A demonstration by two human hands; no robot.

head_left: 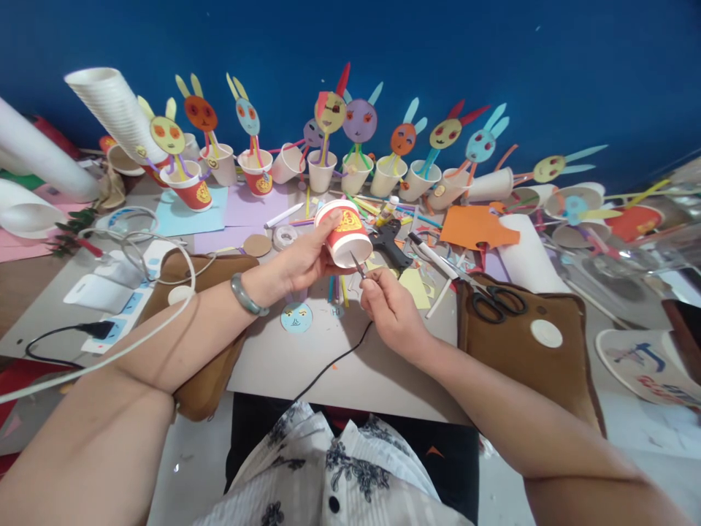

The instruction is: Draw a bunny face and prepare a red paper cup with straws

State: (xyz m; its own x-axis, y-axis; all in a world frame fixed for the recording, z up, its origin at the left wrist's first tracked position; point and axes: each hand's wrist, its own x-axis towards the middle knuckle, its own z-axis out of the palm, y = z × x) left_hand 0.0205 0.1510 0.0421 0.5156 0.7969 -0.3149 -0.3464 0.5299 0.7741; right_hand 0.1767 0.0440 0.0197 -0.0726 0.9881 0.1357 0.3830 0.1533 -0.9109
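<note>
above bench point(307, 372), near its middle: red-and-white paper cup point(346, 223), tilted, gripped in left hand point(305, 261), white end toward wearer. right hand point(390, 307) pinching slim pointed tool point(358, 266), tip at white end; cannot tell if pierced. blue paper face point(296, 318) lying below left wrist. black glue gun point(391, 245) beyond right hand. scissors point(498, 301) farther right, on brown pad point(520, 358).

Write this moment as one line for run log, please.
left hand: holds red paper cup | right hand: holds thin pointed tool, tip at cup's white end | nearby: glue gun, blue paper face
</note>
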